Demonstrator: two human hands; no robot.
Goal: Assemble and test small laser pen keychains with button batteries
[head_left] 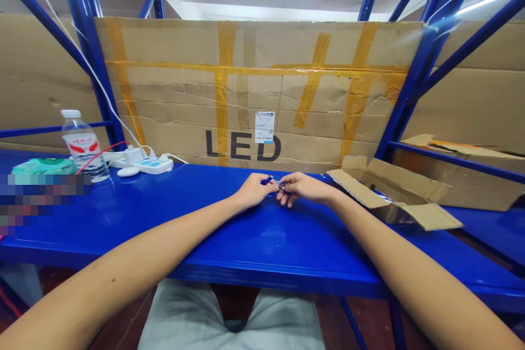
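Over the middle of the blue table, my two hands meet almost fingertip to fingertip. My left hand [255, 190] is closed, pinching a small dark-blue item [267, 180] whose short end sticks up past the thumb. Thumb and forefinger of my right hand [302, 186] are closed on a loop-like blue part at its right side, while the other fingers hang loosely curled. The item is too small and too covered by fingers to name its kind. To the right of my right hand stands an open cardboard box [369, 197] with something dark and blue inside.
A water bottle [85, 147], a green soft pack [44, 166] and a white power strip [153, 165] with plugs and cables stand at the left. Behind the table [197, 224] rises a large taped carton [180, 104] marked LED. Blue rack posts [414, 74] frame both sides.
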